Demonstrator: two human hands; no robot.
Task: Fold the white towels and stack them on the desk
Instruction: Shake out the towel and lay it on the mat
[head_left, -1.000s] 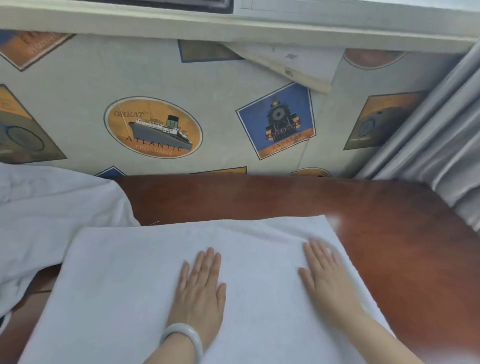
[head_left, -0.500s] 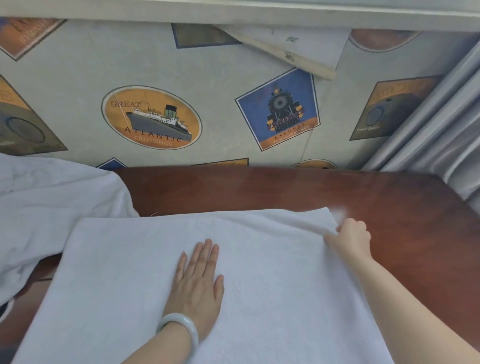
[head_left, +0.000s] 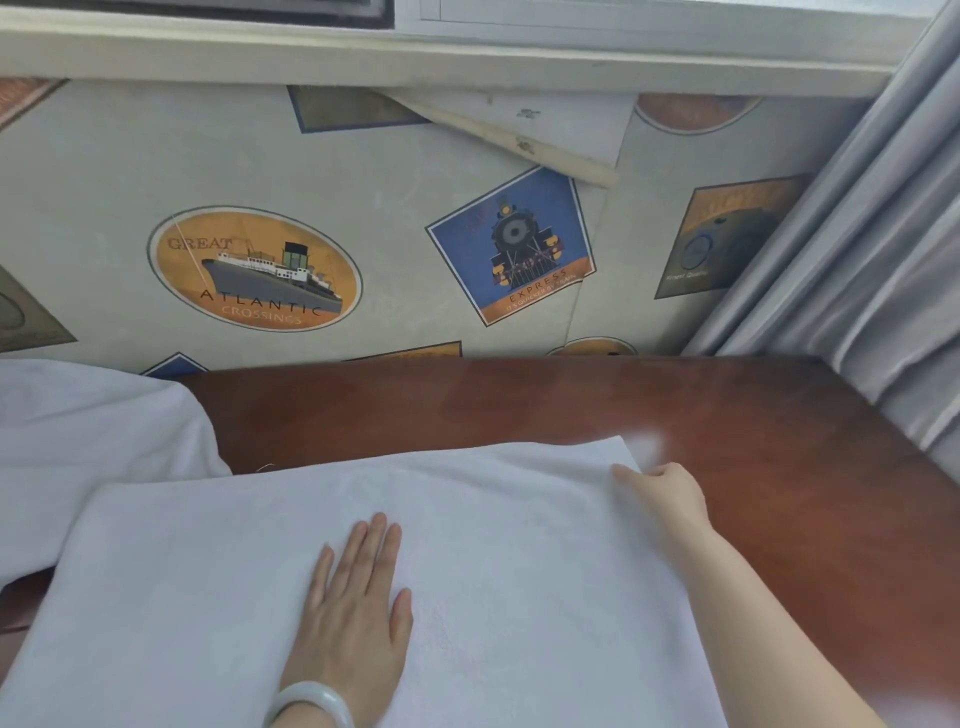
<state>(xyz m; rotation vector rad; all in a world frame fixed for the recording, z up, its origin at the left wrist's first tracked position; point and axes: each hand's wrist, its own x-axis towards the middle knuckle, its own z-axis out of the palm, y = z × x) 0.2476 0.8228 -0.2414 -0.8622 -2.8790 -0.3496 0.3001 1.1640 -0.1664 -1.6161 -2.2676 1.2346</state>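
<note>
A white towel (head_left: 519, 519) lies spread flat across the near part of the reddish-brown desk (head_left: 779, 441). My left hand (head_left: 353, 608) rests palm down on the towel's middle with straight fingers; a pale bangle sits on that wrist. My right hand (head_left: 665, 493) is at the towel's far right corner, its fingers curled round the edge and pinching it. More white cloth (head_left: 88, 441) lies bunched at the left, partly under the towel.
The desk backs onto a wall papered with ship and train posters (head_left: 254, 270). Grey curtains (head_left: 883, 270) hang at the right, reaching the desk's right edge. Bare wood shows behind and to the right of the towel.
One second ago both hands lay flat on the towel. My right hand has moved up to the far right corner and taken hold of it. The left hand stays in place.
</note>
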